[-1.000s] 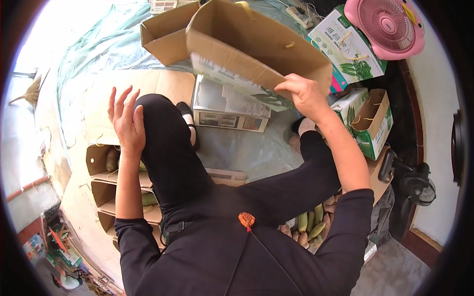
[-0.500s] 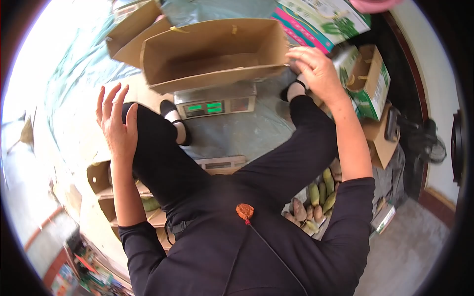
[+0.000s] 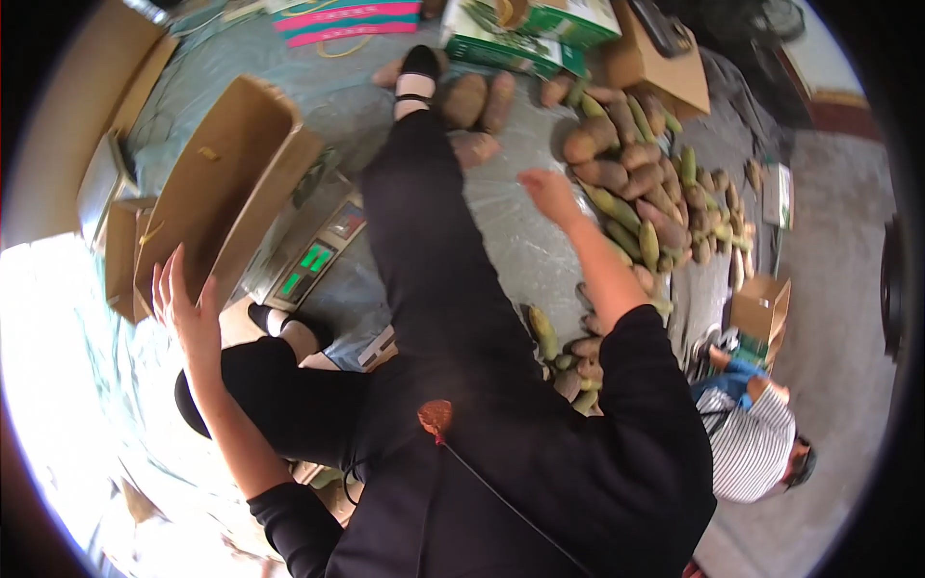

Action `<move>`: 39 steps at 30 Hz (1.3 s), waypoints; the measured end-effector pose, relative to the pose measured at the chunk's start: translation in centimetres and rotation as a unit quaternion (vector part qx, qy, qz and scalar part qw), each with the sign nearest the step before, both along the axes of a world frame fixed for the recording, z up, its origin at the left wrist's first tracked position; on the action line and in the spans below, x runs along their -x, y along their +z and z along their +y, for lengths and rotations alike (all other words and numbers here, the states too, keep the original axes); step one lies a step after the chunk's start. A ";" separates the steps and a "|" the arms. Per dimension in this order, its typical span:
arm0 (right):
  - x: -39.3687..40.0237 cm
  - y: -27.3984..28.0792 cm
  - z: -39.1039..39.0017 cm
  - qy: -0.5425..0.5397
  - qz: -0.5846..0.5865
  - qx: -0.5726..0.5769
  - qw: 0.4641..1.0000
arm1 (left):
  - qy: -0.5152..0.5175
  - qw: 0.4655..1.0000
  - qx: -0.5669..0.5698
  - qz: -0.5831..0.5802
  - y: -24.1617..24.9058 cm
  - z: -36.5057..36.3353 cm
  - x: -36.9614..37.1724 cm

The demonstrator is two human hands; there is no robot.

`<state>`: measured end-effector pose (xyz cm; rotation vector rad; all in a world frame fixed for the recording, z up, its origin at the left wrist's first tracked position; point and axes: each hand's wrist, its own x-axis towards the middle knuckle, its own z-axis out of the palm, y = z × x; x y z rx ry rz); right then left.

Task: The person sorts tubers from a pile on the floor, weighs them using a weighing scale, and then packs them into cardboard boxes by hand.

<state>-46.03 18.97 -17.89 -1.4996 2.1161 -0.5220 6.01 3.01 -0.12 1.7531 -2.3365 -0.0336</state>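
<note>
Head view: carton (image 3: pixel 220 191) at 10 o'clock, apparently on the scale (image 3: pixel 313 260), could tip or skew the reading if nudged by the left hand (image 3: pixel 190 313), spread wide near its rim, contact unclear; right hand (image 3: pixel 554 197) loosely curled, hold unclear, near vegetables (image 3: pixel 644 181) at 2 o'clock.

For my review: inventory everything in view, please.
open carton: 1, brown, on scale
scale: 1, silver, under open carton
cardboard: several pieces, brown, left
vegetables: many, green and brown, right
plastic sheet: 1, grey, floor
printed boxes: several, multicoloured, top
plain carton: 1, brown, top right
smaller carton: 1, brown, far right
other person: 1, striped shirt, lower right
pendant: 1, rust, lower centre
legs: 2, black trousers, centre
left hand: 1, bare, by open carton
right hand: 1, bare, near vegetables
</note>
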 end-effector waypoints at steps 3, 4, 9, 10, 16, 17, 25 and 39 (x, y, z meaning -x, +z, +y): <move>-3.4 -6.3 7.5 -0.021 -0.016 -0.108 0.994 | -0.032 0.999 -0.009 -0.016 -2.1 -0.9 -0.7; -4.8 -7.6 9.4 -0.018 -0.027 -0.152 0.988 | -0.014 0.999 -0.023 -0.031 -2.5 -1.0 -0.8; -9.5 -10.4 12.1 -0.049 -0.100 -0.225 0.968 | 0.028 0.995 -0.067 -0.069 -4.1 -1.2 -0.5; -9.7 -10.8 11.5 -0.048 -0.104 -0.223 0.968 | 0.029 0.995 -0.064 -0.073 -4.0 -1.2 -0.1; -6.7 -11.3 2.1 -0.037 0.070 -0.185 0.979 | 0.036 0.991 -0.073 -0.103 -4.6 -0.9 0.1; -6.2 -10.1 -0.2 -0.027 0.111 -0.176 0.978 | 0.040 0.991 -0.085 -0.096 -4.4 -0.8 0.4; -4.3 -8.9 -12.3 0.152 0.299 -0.049 0.941 | 0.031 0.995 -0.077 -0.047 -3.8 -0.7 1.2; -5.7 -10.9 -13.7 0.193 0.307 -0.190 0.912 | 0.016 0.989 -0.146 0.035 -2.2 -0.4 1.3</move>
